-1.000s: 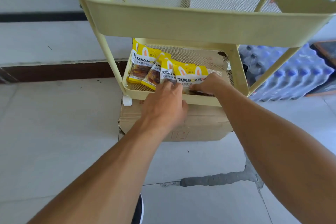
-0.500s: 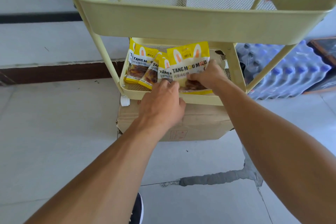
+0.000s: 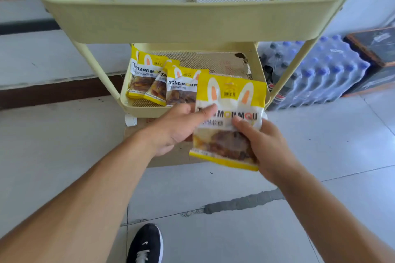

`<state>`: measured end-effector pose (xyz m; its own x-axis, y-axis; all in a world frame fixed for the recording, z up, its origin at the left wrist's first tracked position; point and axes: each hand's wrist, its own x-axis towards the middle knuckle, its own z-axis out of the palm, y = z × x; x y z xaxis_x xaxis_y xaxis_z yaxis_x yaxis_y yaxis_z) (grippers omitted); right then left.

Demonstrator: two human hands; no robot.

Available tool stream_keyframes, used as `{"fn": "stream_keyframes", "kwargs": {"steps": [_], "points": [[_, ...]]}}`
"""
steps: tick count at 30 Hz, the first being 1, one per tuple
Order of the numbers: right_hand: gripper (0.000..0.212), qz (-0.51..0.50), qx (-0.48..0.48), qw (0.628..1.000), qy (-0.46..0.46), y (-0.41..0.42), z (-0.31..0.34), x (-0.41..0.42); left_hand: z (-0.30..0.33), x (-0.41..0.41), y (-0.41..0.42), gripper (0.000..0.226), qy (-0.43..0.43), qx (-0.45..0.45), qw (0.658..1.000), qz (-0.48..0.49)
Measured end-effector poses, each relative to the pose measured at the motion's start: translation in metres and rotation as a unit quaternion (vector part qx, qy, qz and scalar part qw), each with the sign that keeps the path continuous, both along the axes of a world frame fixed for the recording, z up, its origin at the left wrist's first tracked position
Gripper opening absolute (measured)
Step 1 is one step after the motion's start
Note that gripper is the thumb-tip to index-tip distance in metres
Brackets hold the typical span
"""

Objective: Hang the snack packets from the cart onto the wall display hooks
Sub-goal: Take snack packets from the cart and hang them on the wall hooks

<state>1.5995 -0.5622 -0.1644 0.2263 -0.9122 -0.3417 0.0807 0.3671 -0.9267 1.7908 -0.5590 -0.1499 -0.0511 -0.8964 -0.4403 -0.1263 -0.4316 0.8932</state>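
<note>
a pale yellow cart (image 3: 171, 21) is standing on the tiled floor, its top tray sitting above a lower tray (image 3: 259, 66) where several snack packets (image 3: 162, 83) are leaning in a row. in front of that tray, one yellow packet (image 3: 229, 126) is being held clear of it: the right hand (image 3: 265, 147) is gripping its lower right side, and the left hand (image 3: 177, 128) is pinching its left edge with the thumb on the front.
</note>
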Motion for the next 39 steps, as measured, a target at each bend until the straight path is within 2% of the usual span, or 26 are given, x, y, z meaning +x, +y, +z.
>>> {"fn": "stream_keyframes", "kwargs": {"steps": [2,5,6,8,9,10,13,14,18,25,27,31,36,39], "points": [[0.031,-0.018,0.041,0.998,-0.032,0.022,-0.009,-0.007,-0.007,-0.008,0.003,0.034,-0.041,-0.027,0.998,-0.042],[0.049,-0.065,0.080,0.992,-0.071,0.040,-0.014,-0.011,-0.010,-0.021,0.008,0.074,-0.070,-0.032,0.996,-0.052],[0.049,-0.089,0.082,0.989,-0.079,0.042,-0.014,-0.011,-0.011,-0.026,0.009,0.074,-0.063,-0.035,0.996,-0.045],[0.047,-0.125,0.069,0.987,-0.077,0.043,-0.014,-0.013,-0.010,-0.041,0.012,0.048,-0.044,-0.057,0.997,-0.015],[0.045,-0.137,0.061,0.986,-0.076,0.044,-0.013,-0.016,-0.011,-0.047,0.012,0.042,-0.046,-0.069,0.997,-0.005],[0.041,-0.148,0.057,0.984,-0.078,0.045,-0.013,-0.019,-0.013,-0.052,0.014,0.044,-0.046,-0.081,0.996,-0.009],[0.034,-0.166,0.068,0.981,-0.075,0.053,-0.011,-0.031,-0.017,-0.063,0.021,0.068,-0.036,-0.076,0.996,-0.012],[0.036,-0.174,0.075,0.980,-0.065,0.055,-0.010,-0.033,-0.019,-0.066,0.024,0.067,-0.038,-0.070,0.997,-0.006],[0.059,-0.212,0.131,0.968,-0.032,0.075,-0.015,-0.041,-0.022,-0.079,0.046,0.036,-0.071,-0.042,0.996,-0.013],[0.062,-0.245,0.243,0.938,-0.032,0.135,-0.024,-0.049,-0.039,-0.092,0.106,0.037,-0.118,0.043,0.992,-0.021],[0.057,-0.258,0.272,0.926,-0.042,0.152,-0.019,-0.050,-0.034,-0.096,0.121,0.034,-0.119,0.061,0.991,-0.014],[0.035,-0.294,0.324,0.896,-0.074,0.188,0.026,-0.065,0.014,-0.115,0.146,0.025,-0.110,0.123,0.986,-0.022],[0.034,-0.311,0.311,0.894,-0.090,0.204,0.142,-0.103,0.124,-0.154,0.150,0.029,-0.080,0.129,0.986,-0.073],[0.041,-0.302,0.266,0.911,-0.087,0.198,0.232,-0.138,0.214,-0.184,0.140,0.020,-0.050,0.102,0.990,-0.082]]}}
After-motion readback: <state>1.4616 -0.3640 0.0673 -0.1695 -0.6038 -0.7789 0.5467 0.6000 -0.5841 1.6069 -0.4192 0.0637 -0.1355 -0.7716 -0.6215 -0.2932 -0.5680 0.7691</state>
